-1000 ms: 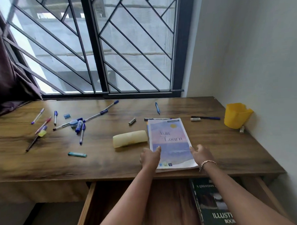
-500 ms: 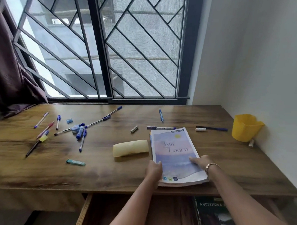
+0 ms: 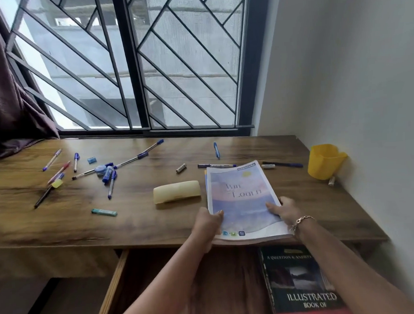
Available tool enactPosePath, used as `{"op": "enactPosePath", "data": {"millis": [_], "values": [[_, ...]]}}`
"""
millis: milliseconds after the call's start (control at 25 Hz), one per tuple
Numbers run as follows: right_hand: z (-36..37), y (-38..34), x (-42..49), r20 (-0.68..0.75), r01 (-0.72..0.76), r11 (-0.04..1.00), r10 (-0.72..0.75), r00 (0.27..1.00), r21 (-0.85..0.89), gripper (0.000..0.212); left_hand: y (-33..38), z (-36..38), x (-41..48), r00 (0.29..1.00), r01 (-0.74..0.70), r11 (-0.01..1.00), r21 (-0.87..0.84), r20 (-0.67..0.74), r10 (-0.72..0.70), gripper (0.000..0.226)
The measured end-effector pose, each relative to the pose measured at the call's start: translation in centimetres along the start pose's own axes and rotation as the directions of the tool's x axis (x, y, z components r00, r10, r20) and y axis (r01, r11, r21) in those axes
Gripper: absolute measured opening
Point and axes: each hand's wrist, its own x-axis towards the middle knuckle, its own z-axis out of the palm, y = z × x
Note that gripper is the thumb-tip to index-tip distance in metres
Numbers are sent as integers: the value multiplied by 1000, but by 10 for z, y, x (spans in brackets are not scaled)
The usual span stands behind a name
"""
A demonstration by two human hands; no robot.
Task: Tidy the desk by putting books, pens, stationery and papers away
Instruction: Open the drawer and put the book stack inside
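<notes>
Both hands hold the pastel book (image 3: 242,198) at its near end, at the front edge of the desk (image 3: 327,213). The left hand (image 3: 207,224) grips the left edge of the book, with the thumb on the cover and the other fingers hidden below it. The right hand (image 3: 285,210), which wears a thin bracelet, grasps the right edge in the same way, a little further from the person than the left one. So the book lies between the two hands, and most of its length reaches away from them toward the window.

The near end of the book sticks out past the desk edge, above the open drawer (image 3: 112,286). It seems a little raised there, but the picture is blurred and I cannot tell this for sure. A dark book (image 3: 299,278) lies flat in the right part of the drawer.

A cream case (image 3: 176,191) lies just beside the pastel book, on its left. A yellow cup (image 3: 324,161) stands near the wall on the right. Several pens (image 3: 112,184) lie scattered on the left part of the desk.
</notes>
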Motion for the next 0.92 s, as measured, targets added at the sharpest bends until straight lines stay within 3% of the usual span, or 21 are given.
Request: {"op": "enactPosePath", "data": {"millis": [160,320,440,600,760,840,920], "values": [[-9,-14,-55,42,0,999,-2,999,50,11,15,-22,-53,999,5,999,-54,49,-2,22],[-18,-26,-108,85,-20,1000,19,996,13,27,23,-45,-100,991,48,997,-63,125,-40,35],[-22,-31,-149,137,-52,999,52,989,-6,30,30,-61,-142,976,96,992,-77,201,-79,25],[-27,-28,-201,291,-180,965,119,949,193,25,26,-86,-193,929,201,975,-97,335,-158,4],[-24,-22,-234,401,-317,933,227,887,172,22,10,-105,-224,892,277,957,-84,393,-224,8],[-21,-16,-242,453,-367,918,265,851,153,31,-1,-112,-233,871,342,935,-99,408,-275,10],[-13,-5,-241,469,-407,897,290,834,170,22,-11,-116,-232,847,408,905,-119,419,-327,12]]}}
